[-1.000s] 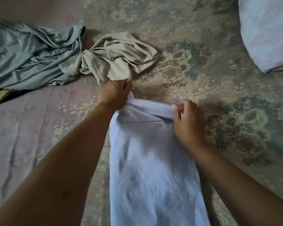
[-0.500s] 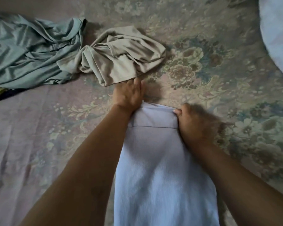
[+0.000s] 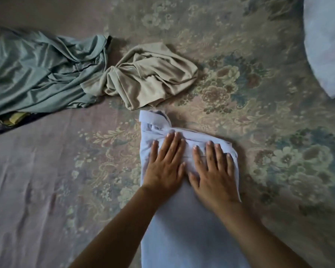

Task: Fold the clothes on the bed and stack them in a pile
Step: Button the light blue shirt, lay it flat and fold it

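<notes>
A pale lavender garment (image 3: 184, 235) lies folded lengthwise on the bed, running from the frame's bottom up to a collar-like end (image 3: 153, 120). My left hand (image 3: 165, 163) lies flat on its upper part with fingers straight and spread. Beside it, my right hand (image 3: 214, 171) presses flat on the same garment near its right edge. A crumpled beige garment (image 3: 149, 78) sits just beyond the lavender one. A crumpled grey-green garment (image 3: 39, 72) lies at the far left, touching the beige one.
The bed is covered by a floral sheet (image 3: 259, 117) in mauve and green. A pale pillow (image 3: 329, 45) fills the upper right corner. Something dark and yellow (image 3: 12, 120) peeks out under the grey-green garment at the left edge.
Both hands let go of the lavender garment's far end, which they were gripping, and now lie flat on top of it. The far end now rests folded on the bed.
</notes>
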The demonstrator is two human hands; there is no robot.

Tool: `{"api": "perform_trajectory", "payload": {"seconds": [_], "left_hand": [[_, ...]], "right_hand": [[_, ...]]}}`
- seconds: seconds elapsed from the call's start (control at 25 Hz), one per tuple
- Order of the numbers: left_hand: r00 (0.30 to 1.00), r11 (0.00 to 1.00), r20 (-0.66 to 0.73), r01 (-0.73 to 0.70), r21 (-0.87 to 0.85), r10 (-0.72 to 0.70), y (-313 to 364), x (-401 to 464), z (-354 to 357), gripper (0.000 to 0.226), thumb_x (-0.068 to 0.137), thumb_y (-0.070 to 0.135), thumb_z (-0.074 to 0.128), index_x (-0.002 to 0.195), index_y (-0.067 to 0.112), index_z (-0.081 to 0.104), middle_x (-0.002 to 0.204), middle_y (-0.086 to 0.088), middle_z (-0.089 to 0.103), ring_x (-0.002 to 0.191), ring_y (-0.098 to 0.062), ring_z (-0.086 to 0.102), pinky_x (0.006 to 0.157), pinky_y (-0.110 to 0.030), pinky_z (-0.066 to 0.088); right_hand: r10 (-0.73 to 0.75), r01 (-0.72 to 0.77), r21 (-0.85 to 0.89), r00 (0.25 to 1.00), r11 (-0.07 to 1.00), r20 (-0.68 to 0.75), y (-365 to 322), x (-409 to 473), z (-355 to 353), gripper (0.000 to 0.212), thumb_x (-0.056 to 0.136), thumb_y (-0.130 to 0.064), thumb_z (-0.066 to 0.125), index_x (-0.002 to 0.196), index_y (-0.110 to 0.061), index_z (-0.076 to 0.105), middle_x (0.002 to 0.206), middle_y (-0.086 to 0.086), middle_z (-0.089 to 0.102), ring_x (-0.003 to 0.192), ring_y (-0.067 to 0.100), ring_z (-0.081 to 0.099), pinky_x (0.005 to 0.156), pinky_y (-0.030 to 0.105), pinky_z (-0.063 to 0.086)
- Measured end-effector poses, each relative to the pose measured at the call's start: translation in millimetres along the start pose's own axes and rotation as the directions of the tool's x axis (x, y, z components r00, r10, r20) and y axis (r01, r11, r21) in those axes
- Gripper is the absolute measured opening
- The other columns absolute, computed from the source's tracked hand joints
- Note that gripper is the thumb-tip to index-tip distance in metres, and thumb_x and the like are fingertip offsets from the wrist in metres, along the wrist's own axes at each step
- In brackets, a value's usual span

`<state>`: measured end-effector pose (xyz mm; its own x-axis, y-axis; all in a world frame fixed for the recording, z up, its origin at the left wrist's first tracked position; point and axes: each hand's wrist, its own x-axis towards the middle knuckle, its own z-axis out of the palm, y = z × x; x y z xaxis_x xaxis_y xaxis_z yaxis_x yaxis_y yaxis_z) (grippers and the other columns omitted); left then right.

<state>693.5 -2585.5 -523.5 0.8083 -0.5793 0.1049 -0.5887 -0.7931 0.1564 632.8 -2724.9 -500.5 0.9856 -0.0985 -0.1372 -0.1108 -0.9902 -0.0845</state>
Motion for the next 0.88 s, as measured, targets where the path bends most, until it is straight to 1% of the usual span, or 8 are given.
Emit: {"api": "perform_trajectory", "payload": {"seconds": [0.24, 0.36, 0.44, 0.52, 0.6, 0.68, 0.8, 0.88], "left_hand": [[0.997, 0.997, 0.071, 0.031, -0.076, -0.025, -9.0, 9.4, 13.8, 0.056, 0.091, 0.035, 0.033, 0.142, 0.011, 0.042, 0.151, -0.007, 0.033, 0.142, -0.019, 0.019, 0.11, -0.049, 0.02], [0.998, 1.0, 0.066, 0.019, -0.014, -0.018, -4.0, 11.1, 2.0, 0.055, 0.092, 0.033, 0.031, 0.14, 0.009, 0.046, 0.148, -0.009, 0.039, 0.14, -0.023, 0.027, 0.107, -0.05, 0.027], [1.0, 0.999, -0.009, 0.005, -0.037, -0.005, -4.6, 10.0, -6.7, 0.058, 0.09, 0.033, 0.035, 0.14, 0.005, 0.043, 0.148, -0.013, 0.039, 0.139, -0.026, 0.032, 0.11, -0.049, 0.027], [0.99, 0.983, -0.071, 0.114, -0.144, -0.125, -9.1, 14.9, -21.4, 0.07, 0.082, 0.036, 0.047, 0.142, 0.0, 0.036, 0.148, -0.021, 0.034, 0.139, -0.032, 0.029, 0.114, -0.045, 0.018], [0.898, 0.824, 0.038, 0.419, -0.381, -0.439, -22.5, 28.1, -39.0, 0.092, 0.075, 0.036, 0.068, 0.145, -0.003, 0.023, 0.151, -0.028, 0.024, 0.142, -0.036, 0.022, 0.115, -0.041, 0.015], [0.758, 0.504, 0.299, 0.621, -0.6, -0.579, -40.5, 44.7, -56.4, 0.102, 0.066, 0.024, 0.085, 0.143, -0.003, 0.023, 0.145, -0.025, 0.031, 0.136, -0.036, 0.032, 0.108, -0.032, 0.031], [0.692, 0.319, 0.466, 0.691, -0.649, -0.551, -43.5, 52.5, -81.6, 0.068, 0.07, 0.009, 0.081, 0.128, -0.001, 0.046, 0.114, -0.011, 0.058, 0.103, -0.022, 0.058, 0.077, -0.019, 0.044], [0.701, 0.217, 0.482, 0.659, -0.72, -0.526, -32.3, 38.7, -98.3, 0.037, 0.075, 0.002, 0.076, 0.108, -0.004, 0.062, 0.082, -0.001, 0.063, 0.075, -0.009, 0.059, 0.058, -0.014, 0.044]], "right_hand": [[0.001, -0.004, 0.011, 0.979, 1.0, 0.206, 1.9, 19.9, 2.0, 0.069, 0.078, -0.051, 0.037, 0.139, -0.021, 0.046, 0.144, 0.025, 0.04, 0.131, 0.046, 0.038, 0.102, 0.064, 0.025], [-0.078, 0.071, 0.049, 0.985, 0.996, 0.157, 11.8, 50.1, -32.3, 0.075, 0.078, -0.054, 0.047, 0.143, -0.017, 0.039, 0.144, 0.025, 0.036, 0.133, 0.045, 0.034, 0.106, 0.065, 0.024], [-0.091, 0.051, 0.122, 0.931, 0.991, 0.353, 21.3, 81.2, -55.8, 0.091, 0.078, -0.046, 0.067, 0.15, -0.017, 0.021, 0.154, 0.019, 0.013, 0.14, 0.038, 0.019, 0.112, 0.052, 0.018], [-0.084, 0.005, 0.16, 0.868, 0.987, 0.489, 28.7, 109.7, -67.9, 0.085, 0.072, -0.031, 0.077, 0.141, -0.009, 0.034, 0.146, 0.017, 0.028, 0.128, 0.034, 0.038, 0.097, 0.036, 0.038], [-0.077, -0.03, 0.185, 0.834, 0.982, 0.547, 28.3, 121.2, -79.6, 0.057, 0.072, -0.023, 0.077, 0.121, -0.006, 0.052, 0.121, 0.017, 0.053, 0.103, 0.032, 0.054, 0.073, 0.03, 0.044], [-0.095, -0.027, 0.191, 0.796, 0.981, 0.598, 22.8, 113.7, -86.9, 0.023, 0.078, -0.021, 0.071, 0.094, -0.012, 0.056, 0.102, 0.013, 0.056, 0.087, 0.027, 0.052, 0.061, 0.029, 0.038], [-0.191, 0.131, 0.155, 0.854, 0.979, 0.484, 25.9, 94.6, -92.5, 0.014, 0.084, -0.02, 0.062, 0.091, -0.017, 0.05, 0.114, 0.01, 0.047, 0.105, 0.029, 0.044, 0.073, 0.032, 0.031], [-0.299, 0.232, 0.225, 0.893, 0.946, 0.336, 32.9, 78.2, -92.0, 0.017, 0.08, -0.009, 0.063, 0.095, -0.009, 0.054, 0.112, 0.013, 0.045, 0.107, 0.032, 0.045, 0.07, 0.031, 0.028]]}}
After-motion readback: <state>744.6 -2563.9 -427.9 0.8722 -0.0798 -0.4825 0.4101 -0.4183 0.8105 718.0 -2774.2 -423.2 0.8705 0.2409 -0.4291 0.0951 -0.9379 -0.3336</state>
